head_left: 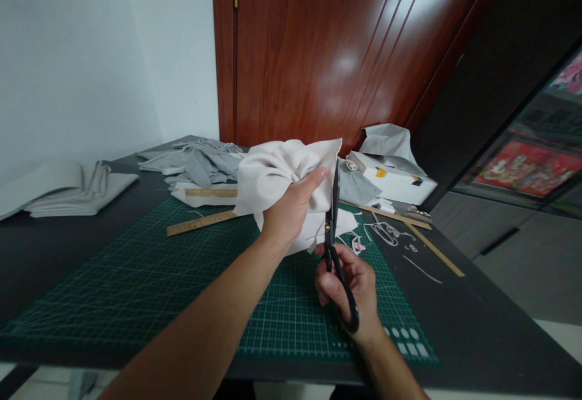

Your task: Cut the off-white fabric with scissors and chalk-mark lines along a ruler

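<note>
Over the mat (pixel 136 266), the cloth (pixel 259 173) is bunched in the left hand (pixel 286 215), thumb pressed on top. Its right edge lies beside the blades of the scissors (pixel 335 203), whose long axis points away from the person; the right hand (pixel 365 282), nearer the body, grips their handles.

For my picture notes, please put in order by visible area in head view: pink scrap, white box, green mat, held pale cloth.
Largest to smallest:
green mat
held pale cloth
white box
pink scrap
</note>
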Available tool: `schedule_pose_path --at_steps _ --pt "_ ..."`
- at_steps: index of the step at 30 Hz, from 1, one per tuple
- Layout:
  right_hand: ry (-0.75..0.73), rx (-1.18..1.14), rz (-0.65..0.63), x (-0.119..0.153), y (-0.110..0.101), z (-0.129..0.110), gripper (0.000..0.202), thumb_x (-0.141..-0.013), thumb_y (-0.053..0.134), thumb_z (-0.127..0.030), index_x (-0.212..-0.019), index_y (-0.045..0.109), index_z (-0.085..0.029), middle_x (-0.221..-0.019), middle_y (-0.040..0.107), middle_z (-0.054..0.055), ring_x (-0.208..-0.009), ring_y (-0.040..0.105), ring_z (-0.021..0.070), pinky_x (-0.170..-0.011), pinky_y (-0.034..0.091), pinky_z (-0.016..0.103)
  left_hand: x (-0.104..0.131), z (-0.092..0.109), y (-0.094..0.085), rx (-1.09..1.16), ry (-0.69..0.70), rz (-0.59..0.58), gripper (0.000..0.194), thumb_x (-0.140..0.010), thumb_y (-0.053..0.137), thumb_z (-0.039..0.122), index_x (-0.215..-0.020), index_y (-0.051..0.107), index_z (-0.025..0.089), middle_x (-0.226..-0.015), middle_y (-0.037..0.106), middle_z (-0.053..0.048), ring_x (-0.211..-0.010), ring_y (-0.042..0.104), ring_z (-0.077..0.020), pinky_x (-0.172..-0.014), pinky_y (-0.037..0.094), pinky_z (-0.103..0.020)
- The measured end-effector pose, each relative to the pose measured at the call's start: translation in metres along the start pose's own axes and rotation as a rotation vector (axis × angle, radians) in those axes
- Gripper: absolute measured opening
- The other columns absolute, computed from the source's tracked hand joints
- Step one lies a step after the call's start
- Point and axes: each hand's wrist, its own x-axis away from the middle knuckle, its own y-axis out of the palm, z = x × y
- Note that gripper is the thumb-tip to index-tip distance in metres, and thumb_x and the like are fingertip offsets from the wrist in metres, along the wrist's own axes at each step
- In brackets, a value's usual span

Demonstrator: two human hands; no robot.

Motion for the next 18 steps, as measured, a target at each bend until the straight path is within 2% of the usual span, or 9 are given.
schedule_pose_path --at_steps 4,7,13,18 --pt "0.002 0.016 0.015 0.000 0.000 -0.001 0.041 -0.083 0.095 -0.047 -0.109 0.075 -0.023 -0.065 0.061 -0.007 -0.044 0.049 0.0080 -0.040 0.041 0.018 0.002 -0.002 -0.004 -0.050 0.025 0.025 0.018 -0.080 0.092 0.035 -0.096 0.085 0.029 -0.117 0.086 -0.001 -0.150 0.059 -0.0344 -0.135 0.034 -0.053" --pt "-0.002 0.028 0.024 0.000 0.000 -0.001 0.041 -0.082 0.096 -0.047 -0.108 0.075 -0.024 -0.066 0.061 -0.007 -0.045 0.049 0.0084 -0.040 0.040 0.019 0.005 0.000 -0.003 -0.084 0.048 0.036 0.019 -0.080 0.092 0.034 -0.097 0.085 0.029 -0.118 0.085 -0.001 -0.151 0.058 -0.0336 -0.134 0.035 -0.049" --pt "-0.005 0.042 0.032 -0.001 0.001 -0.001 0.042 -0.081 0.096 -0.049 -0.108 0.075 -0.023 -0.066 0.060 -0.007 -0.046 0.050 0.0073 -0.043 0.040 0.018 0.008 0.004 -0.002 -0.254 0.061 0.004 0.025 -0.094 0.079 0.048 -0.103 0.086 0.025 -0.123 0.084 -0.005 -0.148 0.060 -0.0303 -0.139 0.019 -0.040" --pt "-0.008 0.052 0.035 -0.002 0.002 -0.001 0.044 -0.081 0.096 -0.051 -0.107 0.074 -0.023 -0.066 0.060 -0.007 -0.046 0.049 0.0076 -0.042 0.040 0.018 0.011 0.004 -0.001 -0.256 0.057 0.002 0.027 -0.094 0.078 0.050 -0.106 0.086 0.027 -0.123 0.084 -0.004 -0.148 0.060 -0.0303 -0.139 0.018 -0.041"
